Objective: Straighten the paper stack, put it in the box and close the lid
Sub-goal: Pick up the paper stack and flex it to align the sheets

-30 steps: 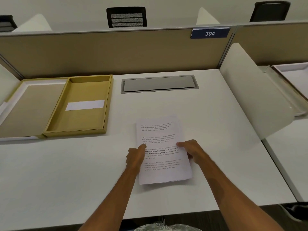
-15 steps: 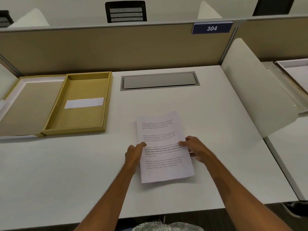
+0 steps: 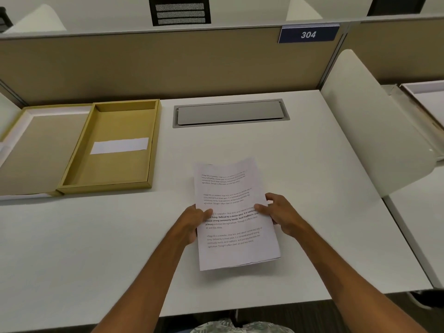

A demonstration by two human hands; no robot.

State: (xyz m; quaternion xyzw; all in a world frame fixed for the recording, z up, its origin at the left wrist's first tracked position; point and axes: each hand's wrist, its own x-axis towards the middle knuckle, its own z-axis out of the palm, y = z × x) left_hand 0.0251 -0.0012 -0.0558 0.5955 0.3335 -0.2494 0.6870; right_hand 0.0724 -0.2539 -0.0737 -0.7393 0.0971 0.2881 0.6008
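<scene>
Cardboard lid (image 3: 36,150) lies flung open at the far left, touching the mustard box (image 3: 115,169), whose tray holds only a white label (image 3: 119,145). Bare desk (image 3: 96,236) separates the box from my left hand (image 3: 192,224), which pinches the paper stack (image 3: 235,227) at its left edge, thumb on top. My right hand (image 3: 281,215) clasps the opposite edge likewise. The stack's near edge sits uneven, and open desk stretches right to the white divider (image 3: 374,131).

White desk (image 3: 312,164), beige partition (image 3: 144,68)
</scene>
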